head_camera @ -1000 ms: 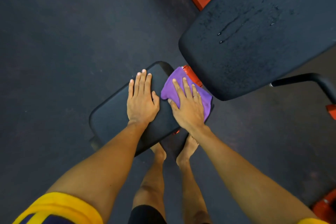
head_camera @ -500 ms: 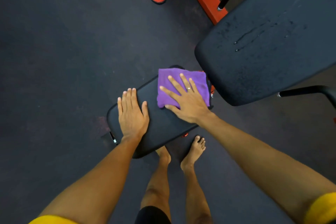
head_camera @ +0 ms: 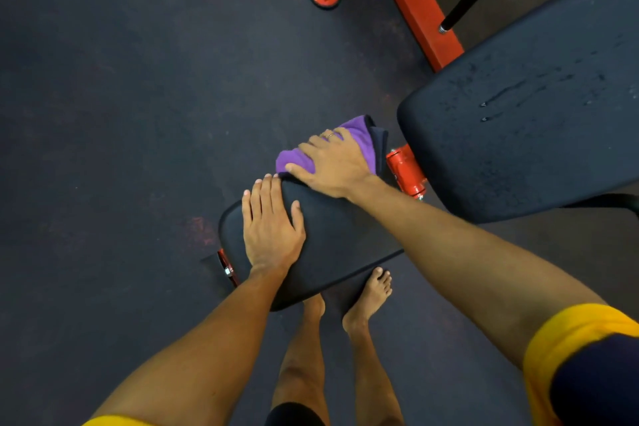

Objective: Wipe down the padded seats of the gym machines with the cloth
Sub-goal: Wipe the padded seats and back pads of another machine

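Swept to the far edge of the seat [head_camera: 340, 245], the cloth [head_camera: 296, 157] lies under the right hand [head_camera: 333, 164], fingers spread, while the left hand [head_camera: 273, 230] rests flat mid-seat, so wiping here seems nearly done.

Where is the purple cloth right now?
In the head view, the purple cloth sits under the right hand at the far end of the small black seat pad, just left of the orange bracket.

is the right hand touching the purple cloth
Touching. The head view shows the right hand pressing down on the purple cloth over the seat pad.
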The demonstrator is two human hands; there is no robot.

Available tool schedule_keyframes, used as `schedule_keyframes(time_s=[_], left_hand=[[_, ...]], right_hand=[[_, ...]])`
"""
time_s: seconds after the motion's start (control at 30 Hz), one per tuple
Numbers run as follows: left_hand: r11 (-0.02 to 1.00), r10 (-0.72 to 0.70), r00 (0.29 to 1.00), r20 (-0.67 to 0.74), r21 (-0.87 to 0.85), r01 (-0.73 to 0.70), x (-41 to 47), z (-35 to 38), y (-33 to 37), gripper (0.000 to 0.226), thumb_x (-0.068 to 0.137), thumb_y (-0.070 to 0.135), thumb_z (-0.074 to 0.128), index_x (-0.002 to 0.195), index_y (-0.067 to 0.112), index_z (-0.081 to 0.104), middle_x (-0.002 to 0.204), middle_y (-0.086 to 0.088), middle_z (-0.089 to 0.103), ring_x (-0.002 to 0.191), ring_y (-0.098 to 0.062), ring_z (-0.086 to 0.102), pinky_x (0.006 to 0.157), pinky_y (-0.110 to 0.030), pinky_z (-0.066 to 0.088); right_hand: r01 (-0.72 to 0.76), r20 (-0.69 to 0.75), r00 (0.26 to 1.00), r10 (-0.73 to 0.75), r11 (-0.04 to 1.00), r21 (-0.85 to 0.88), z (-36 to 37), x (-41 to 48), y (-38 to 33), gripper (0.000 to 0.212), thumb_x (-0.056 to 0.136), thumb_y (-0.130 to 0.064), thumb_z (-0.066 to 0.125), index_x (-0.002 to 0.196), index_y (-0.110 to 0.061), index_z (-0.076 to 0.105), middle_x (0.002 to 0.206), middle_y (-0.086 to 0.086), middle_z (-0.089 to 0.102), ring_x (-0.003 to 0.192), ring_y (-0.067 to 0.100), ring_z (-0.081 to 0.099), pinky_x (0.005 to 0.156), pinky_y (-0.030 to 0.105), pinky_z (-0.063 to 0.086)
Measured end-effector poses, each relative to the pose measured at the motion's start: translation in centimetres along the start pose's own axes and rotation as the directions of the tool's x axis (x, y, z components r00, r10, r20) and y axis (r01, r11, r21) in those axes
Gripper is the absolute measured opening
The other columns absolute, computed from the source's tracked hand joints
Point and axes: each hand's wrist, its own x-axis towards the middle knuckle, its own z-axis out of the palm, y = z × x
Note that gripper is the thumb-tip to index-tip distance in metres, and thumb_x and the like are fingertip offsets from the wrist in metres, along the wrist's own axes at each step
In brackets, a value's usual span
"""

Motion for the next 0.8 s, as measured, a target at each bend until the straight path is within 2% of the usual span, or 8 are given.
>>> schedule_keyframes(time_s=[0.1,0.2,0.4,0.57,0.63,0.7,0.73,0.8], left_hand=[[1.0,0.004,1.0,0.002,-0.001,-0.004,0.1,0.0,0.0,0.06,0.101,0.038,0.041,0.153,0.008,0.035,0.154,-0.012,0.043,0.146,-0.028,0.035,0.126,-0.044,0.016],[1.0,0.005,1.0,0.004,0.011,-0.005,0.1,-0.1,0.0,0.059,0.102,0.038,0.041,0.153,0.008,0.035,0.154,-0.012,0.043,0.146,-0.029,0.034,0.126,-0.045,0.016],[1.0,0.003,1.0,-0.019,-0.005,-0.003,0.0,0.3,-0.1,0.06,0.1,0.035,0.044,0.15,0.002,0.039,0.15,-0.016,0.047,0.142,-0.032,0.04,0.125,-0.046,0.02],[1.0,0.005,1.0,-0.008,0.023,-0.005,-0.1,0.3,0.0,0.06,0.1,0.036,0.042,0.15,0.003,0.039,0.152,-0.015,0.046,0.144,-0.031,0.038,0.125,-0.046,0.019],[1.0,0.006,1.0,0.002,0.03,-0.006,0.0,0.2,0.1,0.061,0.1,0.037,0.042,0.152,0.005,0.036,0.153,-0.013,0.044,0.145,-0.03,0.036,0.125,-0.045,0.017],[1.0,0.003,1.0,0.004,0.031,-0.003,0.0,0.1,0.0,0.061,0.101,0.037,0.042,0.153,0.006,0.035,0.154,-0.013,0.043,0.145,-0.03,0.035,0.125,-0.045,0.017],[1.0,0.003,1.0,0.0,0.031,-0.003,-0.1,0.1,0.1,0.061,0.101,0.037,0.042,0.153,0.006,0.035,0.153,-0.013,0.043,0.145,-0.03,0.035,0.125,-0.045,0.017],[1.0,0.007,1.0,-0.004,0.031,-0.007,0.0,0.1,0.1,0.06,0.101,0.037,0.043,0.152,0.006,0.035,0.152,-0.013,0.044,0.144,-0.031,0.036,0.125,-0.046,0.018]], right_hand=[[-0.192,-0.007,0.981,0.192,0.981,0.029,-0.5,0.7,3.9,0.07,0.095,-0.078,0.028,0.126,-0.025,0.064,0.129,0.005,0.067,0.12,0.033,0.058,0.1,0.044,0.04],[-0.434,-0.003,0.899,0.439,0.89,0.142,-0.8,1.0,4.7,0.062,0.099,-0.069,0.035,0.124,-0.02,0.063,0.129,0.009,0.066,0.12,0.039,0.057,0.098,0.047,0.042],[-0.153,-0.09,0.981,0.169,0.976,0.157,1.6,-0.6,-3.4,0.054,0.099,-0.063,0.038,0.122,-0.022,0.066,0.126,0.002,0.067,0.123,0.03,0.057,0.118,0.051,0.025],[-0.002,0.006,1.0,0.002,0.999,0.048,0.7,-0.9,0.4,0.073,0.095,-0.079,0.031,0.143,-0.029,0.053,0.143,0.0,0.058,0.135,0.029,0.048,0.12,0.051,0.022],[-0.217,0.04,0.976,0.214,0.97,0.107,0.2,-0.9,3.7,0.077,0.09,-0.084,0.032,0.143,-0.032,0.05,0.144,0.0,0.055,0.135,0.034,0.047,0.115,0.052,0.029],[-0.502,0.133,0.864,0.487,0.805,0.315,0.3,-1.7,5.9,0.077,0.091,-0.083,0.034,0.146,-0.03,0.043,0.148,0.003,0.049,0.134,0.042,0.046,0.11,0.052,0.036],[-0.571,0.172,0.815,0.554,0.714,0.405,0.5,-2.3,6.1,0.076,0.093,-0.08,0.034,0.149,-0.029,0.039,0.151,0.005,0.045,0.135,0.044,0.045,0.109,0.052,0.037],[-0.579,0.16,0.805,0.572,0.696,0.425,1.2,-3.3,4.8,0.073,0.099,-0.072,0.032,0.157,-0.029,0.029,0.162,0.005,0.033,0.143,0.044,0.036,0.116,0.055,0.031]])
